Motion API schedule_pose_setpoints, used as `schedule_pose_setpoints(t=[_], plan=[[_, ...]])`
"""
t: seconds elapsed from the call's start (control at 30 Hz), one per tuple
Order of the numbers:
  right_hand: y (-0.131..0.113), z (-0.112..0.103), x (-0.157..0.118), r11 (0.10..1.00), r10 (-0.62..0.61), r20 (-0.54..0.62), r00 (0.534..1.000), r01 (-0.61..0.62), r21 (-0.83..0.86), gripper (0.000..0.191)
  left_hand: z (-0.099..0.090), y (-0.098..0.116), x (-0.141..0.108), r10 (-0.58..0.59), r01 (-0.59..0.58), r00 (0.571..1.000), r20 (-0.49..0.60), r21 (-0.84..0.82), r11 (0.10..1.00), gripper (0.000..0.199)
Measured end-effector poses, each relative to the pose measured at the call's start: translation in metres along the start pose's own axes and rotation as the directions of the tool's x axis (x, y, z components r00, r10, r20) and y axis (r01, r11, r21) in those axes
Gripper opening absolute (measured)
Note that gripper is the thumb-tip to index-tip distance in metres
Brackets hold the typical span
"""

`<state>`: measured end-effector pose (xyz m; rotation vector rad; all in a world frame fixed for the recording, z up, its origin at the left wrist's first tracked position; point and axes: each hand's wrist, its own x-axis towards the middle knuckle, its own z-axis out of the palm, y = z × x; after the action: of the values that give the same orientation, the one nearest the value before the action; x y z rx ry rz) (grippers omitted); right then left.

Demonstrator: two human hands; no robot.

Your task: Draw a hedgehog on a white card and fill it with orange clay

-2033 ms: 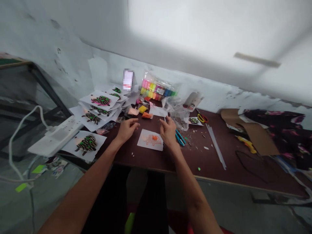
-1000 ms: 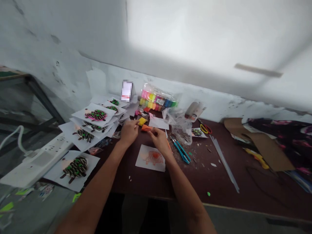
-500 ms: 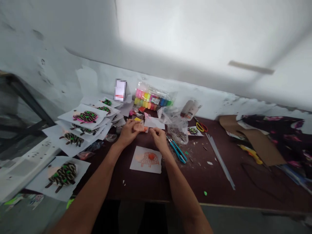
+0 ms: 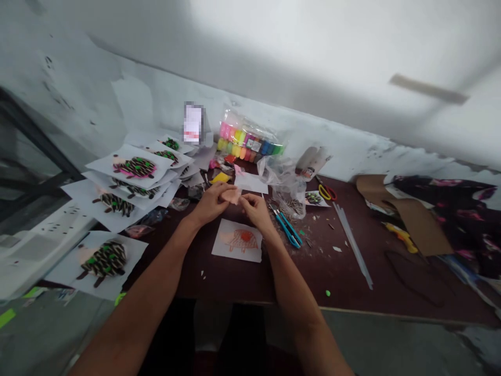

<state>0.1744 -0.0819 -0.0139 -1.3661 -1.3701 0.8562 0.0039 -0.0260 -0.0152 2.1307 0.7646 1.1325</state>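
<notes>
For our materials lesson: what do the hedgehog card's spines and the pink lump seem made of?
The spines look like sunflower seed husks: dark, pale-striped, glossy, seed-shaped. The lump, between the left hand and right hand, looks like modelling clay: matte, smooth.

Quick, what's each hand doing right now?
Left hand: closed, holding a pale pink piece of clay.
Right hand: curled beside it; cannot tell if it grips.

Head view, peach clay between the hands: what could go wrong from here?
The peach clay, pressed between the left hand and right hand, could pick up specks from the scraps nearby. The teal-handled scissors lie close to the right hand, so a slip might knock them. The orange drawing sits just below the hands, where dropped clay could smudge it.
</notes>
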Motion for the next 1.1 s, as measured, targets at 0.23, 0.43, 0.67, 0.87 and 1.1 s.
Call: schedule_pose_setpoints(t=[0.23,0.43,0.67,0.87,1.1], plan=[[-0.003,0.003,0.001,0.999,0.010,-0.081,0.997,-0.007,0.043,0.017,0.002,0.001,0.001,-0.021,0.024,0.999,0.029,-0.103,0.994,0.049],[-0.005,0.002,-0.002,0.999,-0.007,-0.065,0.998,0.010,0.045,0.018,0.001,0.006,0.003,-0.121,0.125,0.992,0.030,-0.317,0.940,0.031],[-0.004,-0.001,-0.004,0.995,-0.053,-0.193,0.980,0.037,-0.087,0.021,0.003,0.003,0.002,-0.311,0.331,0.940,0.138,-0.581,0.744,0.044],[-0.012,0.001,-0.014,0.940,-0.180,-0.265,0.947,0.086,-0.330,0.011,0.006,0.005,0.000,-0.418,0.454,0.884,0.208,-0.590,0.668,0.046],[-0.012,-0.001,-0.013,0.927,-0.170,-0.155,0.973,0.105,-0.360,0.006,0.005,0.007,-0.001,-0.440,0.462,0.879,0.183,-0.556,0.691,0.042]])
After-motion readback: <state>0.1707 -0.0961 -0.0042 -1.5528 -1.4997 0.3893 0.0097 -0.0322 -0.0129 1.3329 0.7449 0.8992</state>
